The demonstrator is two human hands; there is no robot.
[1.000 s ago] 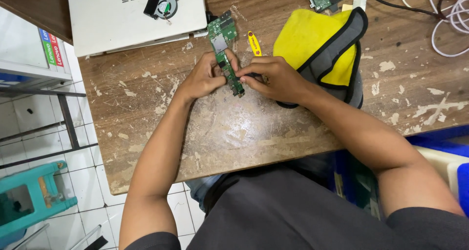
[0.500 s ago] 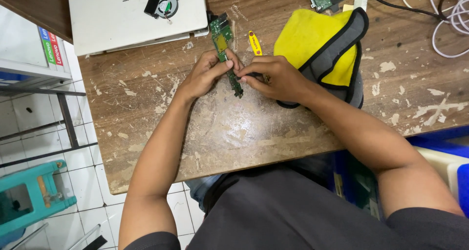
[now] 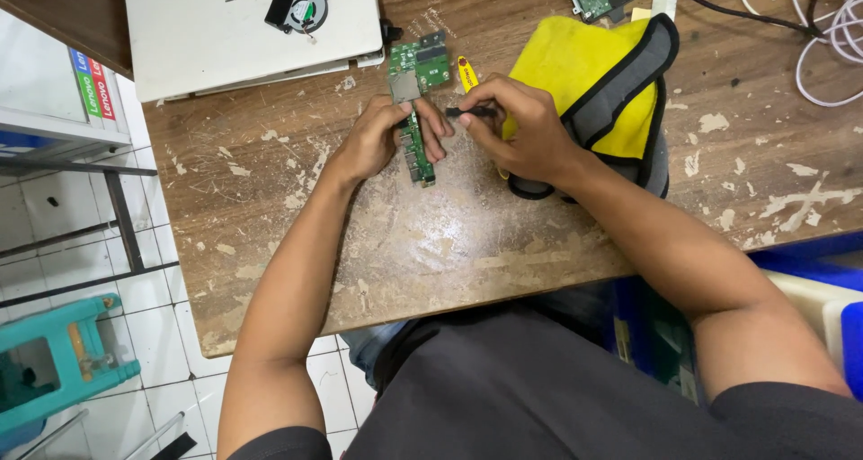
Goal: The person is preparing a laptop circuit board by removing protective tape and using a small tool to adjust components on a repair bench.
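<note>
Left hand (image 3: 382, 141) pins the green circuit board (image 3: 415, 109) on the worktop (image 3: 467, 235), right hand (image 3: 521, 127) pinching a small black tool (image 3: 469, 113) beside it, looks mid-job.

Narrow green circuit board (image 3: 415, 109) and slim black tool (image 3: 469, 113) on worn wooden worktop (image 3: 449, 235).
Board lying flat lengthwise, wider at far end, pinned by left hand (image 3: 382, 136); tool pinched level in right hand (image 3: 521, 132), tip just beside board.

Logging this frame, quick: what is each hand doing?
Left hand: closed on the green circuit board.
Right hand: closed, pinching a small black tool.
</note>
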